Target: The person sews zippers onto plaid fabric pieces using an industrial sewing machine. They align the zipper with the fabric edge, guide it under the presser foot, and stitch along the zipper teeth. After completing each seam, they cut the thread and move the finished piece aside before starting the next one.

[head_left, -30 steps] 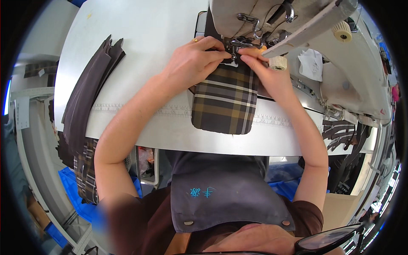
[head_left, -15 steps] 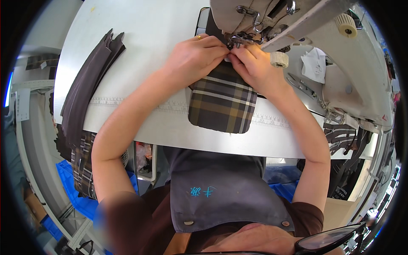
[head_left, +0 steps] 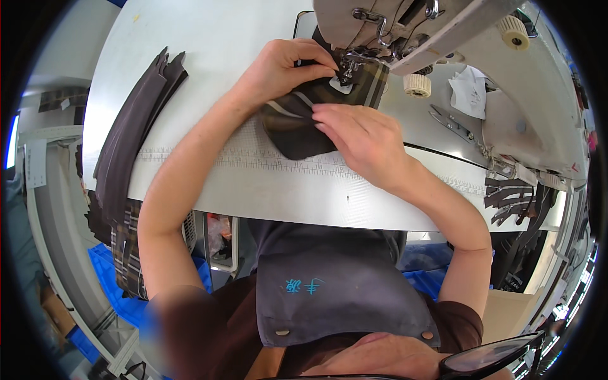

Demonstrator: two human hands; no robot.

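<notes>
A brown-and-black plaid fabric piece [head_left: 292, 132] lies on the white sewing table, its front part folded and lifted, with dark cloth showing. Part of the plaid runs under the presser foot [head_left: 348, 68] of a sewing machine [head_left: 538, 95]. Beside the foot, my left hand [head_left: 278, 71] pinches the fabric between thumb and fingers, the other fingers curled. Lower and to the right, my right hand [head_left: 367, 136] grips the plaid's folded edge, thumb beneath and fingers on top. The fabric between the hands is slightly blurred.
Long dark fabric strips [head_left: 136, 123] hang over the table's left side above plaid cloth [head_left: 128, 253] and a blue bin [head_left: 104, 278]. On the right lie scissors [head_left: 449, 123], a crumpled white paper [head_left: 467, 92] and several dark zipper strips [head_left: 510, 196]. A ruler scale [head_left: 253, 158] crosses the tabletop.
My right hand has come away from the presser foot toward me and to the lower edge of the plaid. The fabric's front has folded and swung left. My left hand has shifted slightly left.
</notes>
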